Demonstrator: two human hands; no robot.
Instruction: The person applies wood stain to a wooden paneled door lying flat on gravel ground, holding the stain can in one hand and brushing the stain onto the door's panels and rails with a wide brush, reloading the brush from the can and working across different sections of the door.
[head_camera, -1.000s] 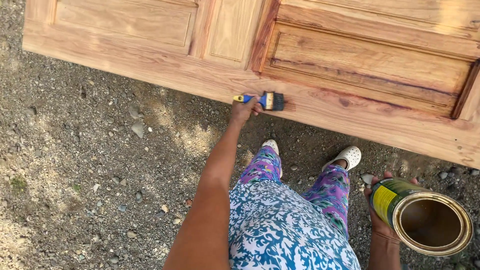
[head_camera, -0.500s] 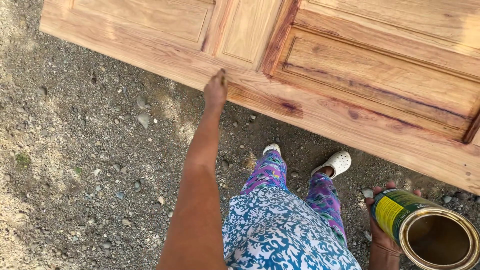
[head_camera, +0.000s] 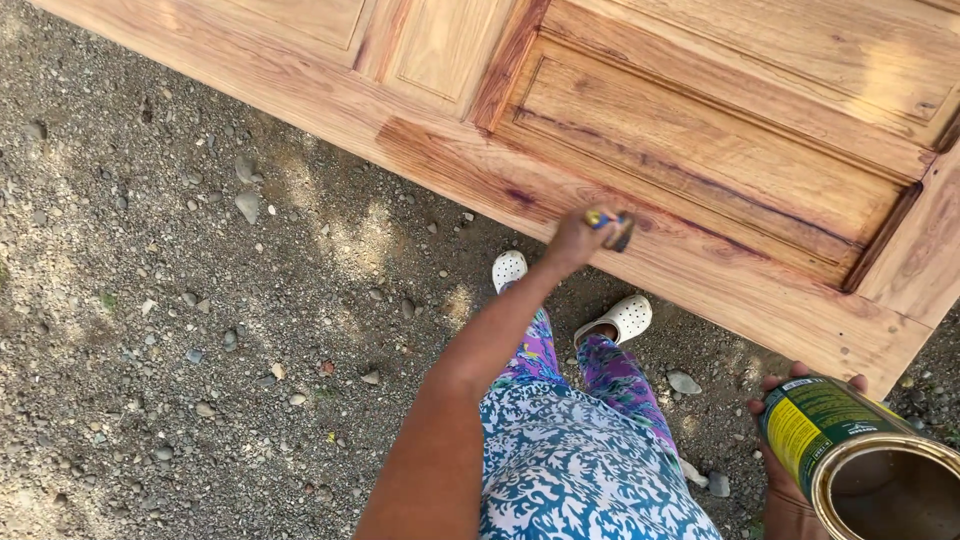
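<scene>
Left hand (head_camera: 572, 238) is stretched out and clamped around a paintbrush (head_camera: 612, 226), its bristles touching the lower rail of the wooden door (head_camera: 700, 150) (glossy and wet-looking there), just below the door's recessed panel. Right hand (head_camera: 790, 470) grips an open tin can (head_camera: 860, 455) from beneath, well apart from the brush, off the door's near corner, above the gravel (head_camera: 200, 330).

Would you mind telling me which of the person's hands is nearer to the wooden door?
The left hand, holding a brush against the wooden door. The right hand holds an open can down beside the door's corner.
</scene>
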